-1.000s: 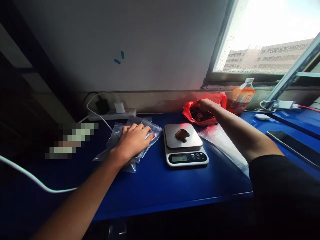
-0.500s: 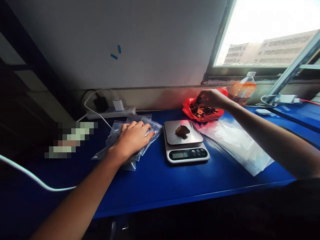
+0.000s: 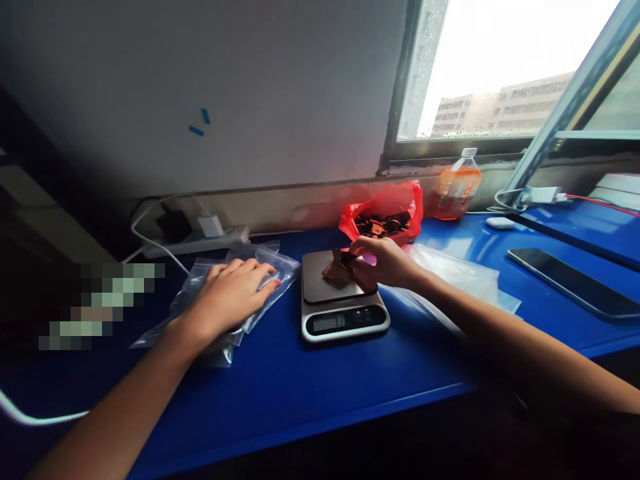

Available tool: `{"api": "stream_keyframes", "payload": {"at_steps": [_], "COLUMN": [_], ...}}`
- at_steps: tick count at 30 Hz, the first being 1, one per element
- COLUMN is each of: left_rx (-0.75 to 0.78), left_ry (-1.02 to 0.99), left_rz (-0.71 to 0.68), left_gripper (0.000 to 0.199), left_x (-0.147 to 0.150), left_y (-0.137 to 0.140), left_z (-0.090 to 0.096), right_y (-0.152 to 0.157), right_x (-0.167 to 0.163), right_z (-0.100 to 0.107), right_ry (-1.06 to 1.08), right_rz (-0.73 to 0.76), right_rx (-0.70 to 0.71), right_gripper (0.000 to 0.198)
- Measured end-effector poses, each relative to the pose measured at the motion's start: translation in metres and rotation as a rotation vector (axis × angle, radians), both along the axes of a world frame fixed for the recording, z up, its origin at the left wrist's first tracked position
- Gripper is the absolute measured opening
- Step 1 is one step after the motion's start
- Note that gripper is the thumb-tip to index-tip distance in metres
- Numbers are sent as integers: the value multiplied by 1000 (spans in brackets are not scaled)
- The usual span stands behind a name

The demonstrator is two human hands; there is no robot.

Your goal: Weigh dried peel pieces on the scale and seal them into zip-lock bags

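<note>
A small digital scale (image 3: pixel 345 325) with a steel plate stands on the blue table, its display lit. Brown, flat, shiny pieces (image 3: pixel 338 269) lie on the plate; their exact kind I cannot make out. My right hand (image 3: pixel 383 259) pinches another dark brown piece (image 3: pixel 350 257) at the plate's right side, close against the ones lying there. Behind the scale, a red plastic bag (image 3: pixel 413 207) stands open with many such dark pieces (image 3: pixel 383 225) inside. My left hand (image 3: pixel 233 293) rests flat, fingers spread, on clear zip bags (image 3: pixel 280 267) left of the scale.
Clear plastic bags (image 3: pixel 463 273) lie right of the scale, partly under my right forearm. A bottle of orange drink (image 3: pixel 457 187) stands by the window. A phone (image 3: pixel 575 280) lies at the right. A power strip (image 3: pixel 233 237) with chargers and cables sits along the wall.
My right hand has come from the red bag down to the scale plate with a dark piece. The left hand stays on the zip bags. The view has shifted right.
</note>
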State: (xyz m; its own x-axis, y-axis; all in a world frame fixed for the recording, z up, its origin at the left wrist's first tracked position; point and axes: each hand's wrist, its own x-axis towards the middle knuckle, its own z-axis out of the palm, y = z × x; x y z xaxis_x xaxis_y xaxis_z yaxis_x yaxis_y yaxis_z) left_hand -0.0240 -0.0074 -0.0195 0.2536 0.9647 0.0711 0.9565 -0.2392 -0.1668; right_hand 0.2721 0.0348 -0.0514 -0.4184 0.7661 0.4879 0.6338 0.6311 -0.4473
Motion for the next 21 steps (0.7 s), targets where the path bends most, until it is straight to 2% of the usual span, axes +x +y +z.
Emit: {"api": "stream_keyframes", "payload": {"at_steps": [4,7,10,13,16,19,21], "left_rx": [-14,-51,-63,-64,-62,-94,-146], "left_ry": [-18,-36,-53,-70,-83,-105,-110], "left_rz": [4,13,-11,-25,-30,-57,-65], "left_gripper": [53,55,57,54,53,54,55], "left_x": [-4,-8,-11,-12,-13,-18,-22], "left_y": [4,7,9,9,7,4,1], "left_z": [1,2,3,3,4,9,14], "right_y": [-3,-4,1,9,17,21,21], "right_x": [11,22,39,62,82,90,88], "right_z": [10,22,29,32,31,29,27], "right_ry": [-149,-301,-333,-300,-268,-239,-225], "right_rz": [169,163,67,-90,-244,-305,-283], "right_rx": [141,194,199,198,144,92,96], "right_gripper": [17,33,35,30,34,36,34]}}
